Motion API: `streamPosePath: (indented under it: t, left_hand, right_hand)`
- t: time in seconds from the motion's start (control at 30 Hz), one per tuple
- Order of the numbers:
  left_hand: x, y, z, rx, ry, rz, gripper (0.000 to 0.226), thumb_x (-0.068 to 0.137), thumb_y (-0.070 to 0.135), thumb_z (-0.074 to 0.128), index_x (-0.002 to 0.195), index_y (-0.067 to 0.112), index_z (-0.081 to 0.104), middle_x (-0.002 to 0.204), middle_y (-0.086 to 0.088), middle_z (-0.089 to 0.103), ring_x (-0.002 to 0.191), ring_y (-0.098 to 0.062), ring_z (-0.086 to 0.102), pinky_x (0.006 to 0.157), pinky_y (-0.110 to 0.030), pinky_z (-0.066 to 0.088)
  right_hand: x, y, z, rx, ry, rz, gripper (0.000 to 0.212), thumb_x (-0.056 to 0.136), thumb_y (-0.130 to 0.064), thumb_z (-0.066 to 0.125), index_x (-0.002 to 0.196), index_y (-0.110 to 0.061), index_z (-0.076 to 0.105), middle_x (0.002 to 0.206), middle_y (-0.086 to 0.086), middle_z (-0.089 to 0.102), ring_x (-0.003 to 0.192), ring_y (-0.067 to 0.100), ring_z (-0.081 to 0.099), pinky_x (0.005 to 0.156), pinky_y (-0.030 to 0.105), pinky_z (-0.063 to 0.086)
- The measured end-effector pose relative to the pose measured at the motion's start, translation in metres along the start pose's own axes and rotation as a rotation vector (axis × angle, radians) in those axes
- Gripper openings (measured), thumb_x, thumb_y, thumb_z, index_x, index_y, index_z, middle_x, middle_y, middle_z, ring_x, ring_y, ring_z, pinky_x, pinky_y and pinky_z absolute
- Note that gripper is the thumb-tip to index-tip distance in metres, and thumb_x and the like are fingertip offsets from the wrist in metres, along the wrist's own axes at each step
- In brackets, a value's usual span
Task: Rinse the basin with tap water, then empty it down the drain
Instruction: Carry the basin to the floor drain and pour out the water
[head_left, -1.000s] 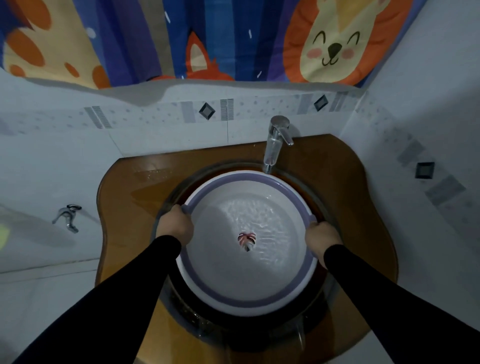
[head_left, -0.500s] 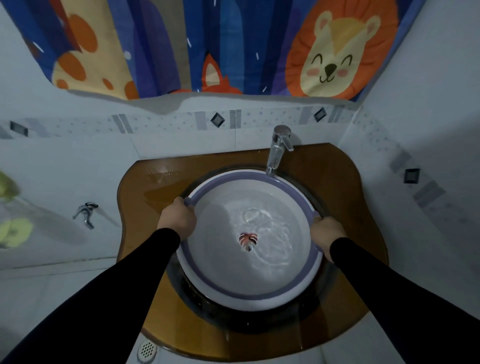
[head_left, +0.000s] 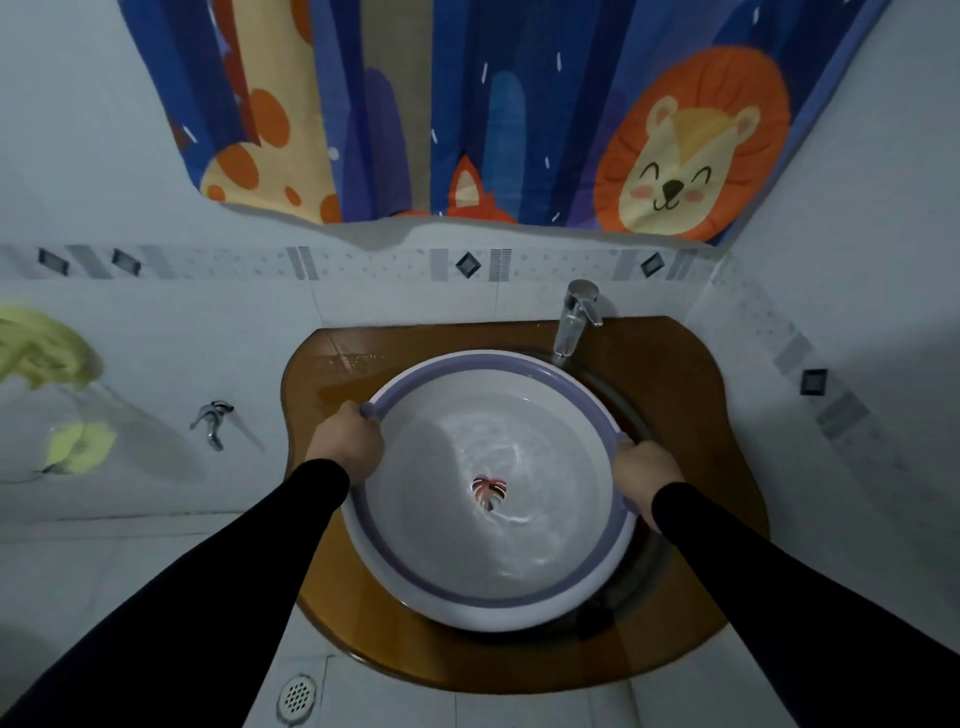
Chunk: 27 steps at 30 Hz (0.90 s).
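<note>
A round white basin (head_left: 415, 525) with a purple rim sits over the glass sink in a brown counter (head_left: 691, 405). Rippling water lies in the basin, over a red leaf mark at its centre. My left hand (head_left: 347, 446) grips the rim on the left side. My right hand (head_left: 644, 475) grips the rim on the right. A chrome tap (head_left: 574, 321) stands behind the basin at the upper right; I see no water running from it.
A colourful animal curtain (head_left: 493, 114) hangs above the tiled wall. A small wall tap (head_left: 212, 415) sticks out on the left, beside a yellow-green object (head_left: 47, 353). A round floor drain (head_left: 297, 696) lies on the floor below the counter's left front.
The view has pulled back and tilted up, showing more curtain and the floor drain. Both hands keep their grip on the rim. The water's ripples have shifted toward the right front.
</note>
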<state>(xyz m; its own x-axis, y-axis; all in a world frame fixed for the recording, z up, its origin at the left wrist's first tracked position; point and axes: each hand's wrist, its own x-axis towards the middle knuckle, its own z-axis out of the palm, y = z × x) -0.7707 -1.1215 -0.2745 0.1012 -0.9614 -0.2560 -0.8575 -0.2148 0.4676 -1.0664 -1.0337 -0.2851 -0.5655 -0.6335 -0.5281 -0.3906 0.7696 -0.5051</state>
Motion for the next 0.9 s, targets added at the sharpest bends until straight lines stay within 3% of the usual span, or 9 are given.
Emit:
streamPosePath:
  t: [0.17, 0.23, 0.27, 0.33, 0.53, 0.83, 0.9]
  left_hand:
    - [-0.006, -0.025, -0.024, -0.023, 0.082, -0.008, 0.047, 0.104, 0.034, 0.025, 0.124, -0.002, 0.048, 0.122, -0.025, 0.059, 0.11, -0.04, 0.056, 0.081, -0.038, 0.04]
    - [-0.007, -0.038, -0.035, -0.034, 0.109, 0.0, 0.049, 0.103, 0.035, 0.025, 0.123, -0.003, 0.048, 0.123, -0.029, 0.057, 0.114, -0.044, 0.053, 0.089, -0.041, 0.041]
    - [-0.007, -0.043, -0.039, -0.03, 0.125, -0.004, 0.049, 0.103, 0.035, 0.026, 0.122, -0.004, 0.049, 0.123, -0.031, 0.057, 0.114, -0.045, 0.053, 0.091, -0.042, 0.041]
    - [-0.011, -0.058, -0.051, -0.036, 0.172, -0.047, 0.048, 0.102, 0.035, 0.027, 0.12, -0.004, 0.049, 0.122, -0.032, 0.057, 0.113, -0.046, 0.053, 0.091, -0.042, 0.04]
    - [-0.029, -0.102, -0.089, -0.066, 0.286, -0.162, 0.044, 0.101, 0.033, 0.031, 0.117, -0.003, 0.051, 0.121, -0.03, 0.058, 0.111, -0.044, 0.054, 0.091, -0.041, 0.04]
    - [-0.066, -0.187, -0.14, -0.075, 0.441, -0.327, 0.042, 0.098, 0.035, 0.035, 0.102, -0.001, 0.056, 0.107, -0.028, 0.063, 0.097, -0.043, 0.059, 0.075, -0.038, 0.041]
    - [-0.074, -0.206, -0.149, -0.054, 0.475, -0.357, 0.041, 0.098, 0.036, 0.038, 0.103, -0.001, 0.057, 0.108, -0.028, 0.063, 0.099, -0.043, 0.059, 0.073, -0.036, 0.037]
  right_hand:
    - [-0.016, -0.025, 0.0, -0.094, 0.016, -0.174, 0.044, 0.103, -0.031, 0.022, 0.134, -0.014, 0.048, 0.075, 0.009, 0.057, 0.066, 0.028, 0.057, 0.056, 0.029, 0.043]
    - [-0.022, -0.035, 0.002, -0.119, 0.047, -0.245, 0.049, 0.103, -0.038, 0.02, 0.11, -0.01, 0.06, 0.068, 0.009, 0.056, 0.06, 0.025, 0.054, 0.05, 0.027, 0.038]
    - [-0.024, -0.039, 0.004, -0.126, 0.071, -0.279, 0.052, 0.102, -0.041, 0.02, 0.094, -0.009, 0.06, 0.065, 0.009, 0.055, 0.057, 0.023, 0.052, 0.048, 0.027, 0.036]
    - [-0.031, -0.055, 0.011, -0.142, 0.096, -0.365, 0.054, 0.102, -0.042, 0.019, 0.081, -0.009, 0.056, 0.063, 0.008, 0.054, 0.055, 0.022, 0.051, 0.046, 0.026, 0.033]
    - [-0.046, -0.106, 0.04, -0.141, 0.039, -0.53, 0.047, 0.102, -0.038, 0.021, 0.093, -0.009, 0.057, 0.069, 0.002, 0.052, 0.063, 0.014, 0.05, 0.047, 0.023, 0.03]
    - [-0.089, -0.172, 0.105, -0.244, -0.067, -0.796, 0.042, 0.103, -0.03, 0.02, 0.081, -0.011, 0.05, 0.061, 0.004, 0.047, 0.052, 0.018, 0.044, 0.044, 0.026, 0.027]
    - [-0.1, -0.182, 0.121, -0.274, -0.109, -0.833, 0.039, 0.103, -0.026, 0.019, 0.082, -0.012, 0.049, 0.066, 0.004, 0.047, 0.059, 0.021, 0.047, 0.049, 0.026, 0.032]
